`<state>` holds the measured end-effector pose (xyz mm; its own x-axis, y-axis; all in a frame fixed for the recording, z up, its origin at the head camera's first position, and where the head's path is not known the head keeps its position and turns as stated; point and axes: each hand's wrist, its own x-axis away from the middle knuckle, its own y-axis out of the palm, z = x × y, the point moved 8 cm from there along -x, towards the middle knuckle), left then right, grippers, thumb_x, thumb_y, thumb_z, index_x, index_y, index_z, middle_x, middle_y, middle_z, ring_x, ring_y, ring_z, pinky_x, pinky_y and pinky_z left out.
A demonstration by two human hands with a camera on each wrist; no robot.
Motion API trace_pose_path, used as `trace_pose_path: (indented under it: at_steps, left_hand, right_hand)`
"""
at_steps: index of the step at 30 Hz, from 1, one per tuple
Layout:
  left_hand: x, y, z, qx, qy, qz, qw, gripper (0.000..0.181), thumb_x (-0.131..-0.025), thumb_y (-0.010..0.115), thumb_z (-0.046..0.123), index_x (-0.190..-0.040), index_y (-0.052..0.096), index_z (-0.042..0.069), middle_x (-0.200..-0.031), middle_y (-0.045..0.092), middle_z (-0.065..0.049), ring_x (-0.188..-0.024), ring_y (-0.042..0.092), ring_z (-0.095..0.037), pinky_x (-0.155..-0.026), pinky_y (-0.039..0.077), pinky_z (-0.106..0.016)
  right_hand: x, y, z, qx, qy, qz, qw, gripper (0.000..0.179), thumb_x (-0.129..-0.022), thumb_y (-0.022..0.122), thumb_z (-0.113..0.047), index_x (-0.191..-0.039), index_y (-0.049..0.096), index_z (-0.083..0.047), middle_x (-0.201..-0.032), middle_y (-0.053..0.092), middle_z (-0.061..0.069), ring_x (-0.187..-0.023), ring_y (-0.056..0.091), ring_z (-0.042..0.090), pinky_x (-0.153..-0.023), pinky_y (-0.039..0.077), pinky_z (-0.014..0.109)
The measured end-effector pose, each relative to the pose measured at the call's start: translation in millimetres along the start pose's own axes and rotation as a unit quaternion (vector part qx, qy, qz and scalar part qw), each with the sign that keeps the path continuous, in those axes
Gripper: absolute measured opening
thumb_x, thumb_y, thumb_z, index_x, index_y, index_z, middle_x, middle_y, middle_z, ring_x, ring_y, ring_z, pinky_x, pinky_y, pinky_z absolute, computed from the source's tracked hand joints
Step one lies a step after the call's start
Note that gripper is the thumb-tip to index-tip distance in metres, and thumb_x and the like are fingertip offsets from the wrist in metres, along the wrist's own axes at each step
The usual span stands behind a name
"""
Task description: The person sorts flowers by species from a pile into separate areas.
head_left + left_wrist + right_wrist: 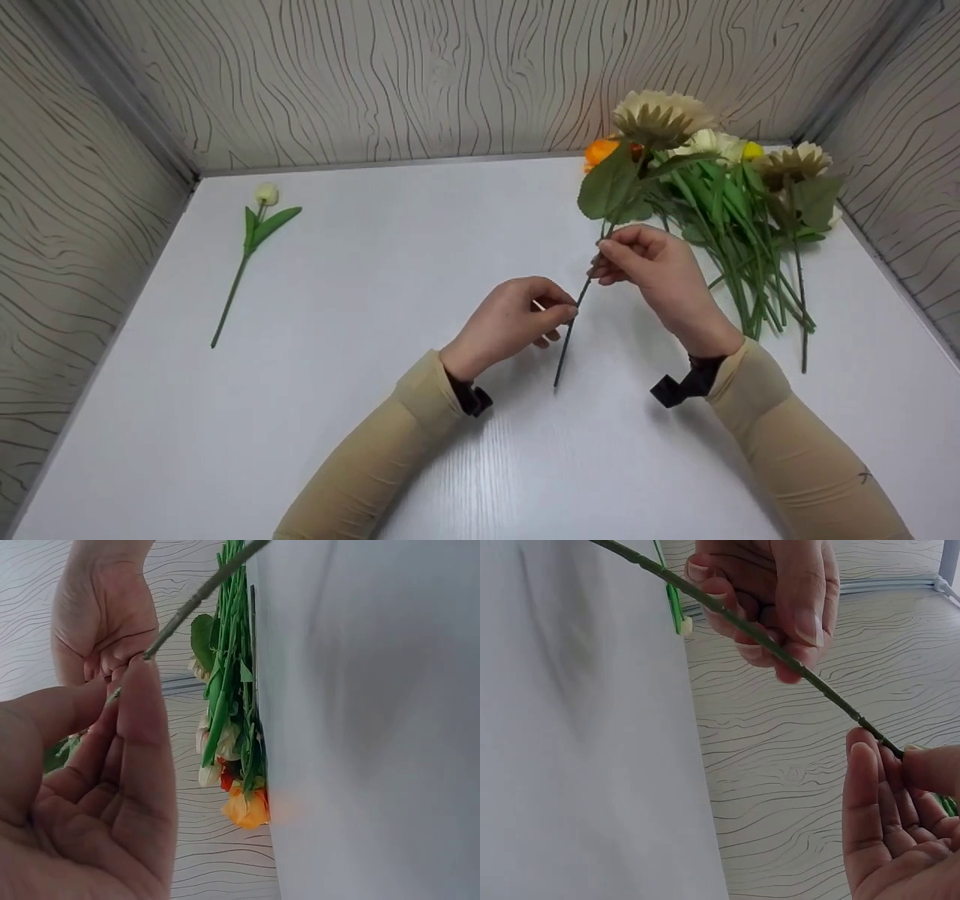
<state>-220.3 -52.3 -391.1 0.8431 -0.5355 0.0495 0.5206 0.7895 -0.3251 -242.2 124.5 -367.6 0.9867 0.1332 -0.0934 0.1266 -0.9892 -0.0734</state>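
A large cream flower (pixel 660 120) with broad green leaves is held tilted above the table, its head toward the back wall. High on its dark stem (pixel 757 634), just below the leaves, my right hand (pixel 660 281) pinches it between thumb and fingertips. Lower down, my left hand (pixel 517 319) has thumb and fingertips at the same stem, and its bare end sticks out below. In the left wrist view, the left hand (pixel 97 787) is close up with the stem at its fingertips. The right hand (pixel 907 817) fills the lower right corner of the right wrist view.
A pile of flowers with green stems (pixel 739 262) lies at the back right, including an orange flower (pixel 600 154) and another cream flower (pixel 795 165). A single white tulip (pixel 266 195) lies at the left of the white table (pixel 375 247). Patterned walls (pixel 450 75) enclose three sides.
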Motion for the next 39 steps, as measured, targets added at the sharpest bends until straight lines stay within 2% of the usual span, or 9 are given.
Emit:
trace_pose_path:
  at_steps: [4, 12, 15, 20, 25, 28, 31, 35, 39]
  left_hand:
    - [-0.9, 0.9, -1.6, 0.009, -0.001, 0.003, 1.0, 0.005, -0.098, 0.072, 0.019, -0.099, 0.074, 0.015, -0.089, 0.073, 0.002, -0.08, 0.074, -0.031, -0.065, 0.061, -0.033]
    - [-1.4, -1.1, -3.7, 0.017, -0.003, 0.014, 0.9998, 0.006, -0.096, 0.075, 0.02, -0.095, 0.071, 0.015, -0.086, 0.072, 0.001, -0.069, 0.071, -0.019, -0.066, 0.061, -0.032]
    - [-1.4, -0.6, -4.1, 0.017, 0.0, 0.013, 0.9998, 0.006, -0.096, 0.075, 0.019, -0.094, 0.071, 0.014, -0.085, 0.073, 0.0, -0.068, 0.071, -0.018, -0.065, 0.061, -0.032]
    - [-2.4, 0.5, -3.3, -0.001, 0.007, 0.008, 0.9999, 0.004, -0.097, 0.072, 0.015, -0.094, 0.069, 0.013, -0.082, 0.072, 0.001, -0.065, 0.071, -0.017, -0.064, 0.06, -0.031]
    - [-4.5, -7.8, -9.2, -0.018, -0.003, 0.02, 0.9996, 0.005, -0.097, 0.069, 0.014, -0.093, 0.068, 0.012, -0.08, 0.072, 0.0, -0.065, 0.071, -0.017, -0.064, 0.059, -0.031]
    - [-7.5, -19.6, -20.0, -0.016, -0.029, 0.028, 0.9991, 0.005, -0.097, 0.069, 0.015, -0.094, 0.068, 0.01, -0.081, 0.072, -0.002, -0.066, 0.071, -0.018, -0.064, 0.06, -0.031]
    - [-13.7, -38.7, -33.4, -0.026, -0.063, 0.041, 0.9968, 0.008, -0.096, 0.068, 0.015, -0.095, 0.068, 0.008, -0.082, 0.072, -0.004, -0.067, 0.071, -0.018, -0.064, 0.06, -0.031]
    - [-21.9, -72.9, -49.7, -0.067, -0.111, 0.063, 0.9896, 0.01, -0.096, 0.067, 0.015, -0.095, 0.068, 0.005, -0.083, 0.071, -0.007, -0.067, 0.071, -0.017, -0.064, 0.059, -0.03]
    - [-16.9, -111.7, -64.9, -0.094, -0.157, 0.088, 0.9791, 0.011, -0.096, 0.066, 0.014, -0.097, 0.068, 0.003, -0.087, 0.07, -0.011, -0.069, 0.071, -0.019, -0.065, 0.06, -0.031]
  right_hand:
    - [-0.1, 2, 1, -0.015, 0.0, 0.002, 0.9999, 0.037, -0.099, 0.071, -0.028, -0.114, 0.064, 0.005, -0.103, 0.068, 0.026, -0.09, 0.071, 0.028, -0.082, 0.06, 0.035]
    - [0.3, 10, 4, -0.036, 0.005, -0.004, 0.9993, 0.041, -0.098, 0.072, -0.026, -0.114, 0.061, 0.01, -0.101, 0.069, 0.022, -0.092, 0.071, 0.03, -0.084, 0.06, 0.038]
    - [1.0, 13, 5, -0.032, 0.009, -0.008, 0.9994, 0.038, -0.098, 0.072, -0.027, -0.113, 0.063, 0.007, -0.102, 0.069, 0.024, -0.093, 0.07, 0.031, -0.084, 0.06, 0.038]
    - [0.0, 14, 7, -0.02, 0.015, -0.023, 0.9994, 0.043, -0.098, 0.072, -0.028, -0.115, 0.06, 0.009, -0.103, 0.069, 0.024, -0.094, 0.07, 0.031, -0.084, 0.059, 0.039]
    - [-2.1, 9, 8, 0.012, 0.023, -0.035, 0.9991, 0.044, -0.1, 0.069, -0.033, -0.121, 0.062, 0.005, -0.106, 0.068, 0.022, -0.095, 0.071, 0.031, -0.085, 0.059, 0.038]
    - [-3.2, 3, 6, 0.028, 0.023, -0.031, 0.9989, 0.044, -0.101, 0.066, -0.036, -0.123, 0.064, 0.002, -0.107, 0.068, 0.022, -0.096, 0.07, 0.031, -0.086, 0.059, 0.036]
    - [-4.6, -4, 2, 0.027, 0.018, -0.023, 0.9992, 0.044, -0.101, 0.065, -0.036, -0.125, 0.064, 0.001, -0.108, 0.067, 0.022, -0.096, 0.069, 0.031, -0.086, 0.059, 0.036]
    - [-5.4, -11, -2, 0.018, 0.012, -0.014, 0.9997, 0.043, -0.102, 0.065, -0.035, -0.124, 0.065, 0.001, -0.108, 0.068, 0.022, -0.096, 0.069, 0.032, -0.085, 0.059, 0.035]
    - [-4.6, -14, -3, 0.012, 0.014, -0.012, 0.9998, 0.042, -0.102, 0.065, -0.034, -0.124, 0.065, 0.001, -0.108, 0.068, 0.021, -0.096, 0.069, 0.031, -0.084, 0.059, 0.034]
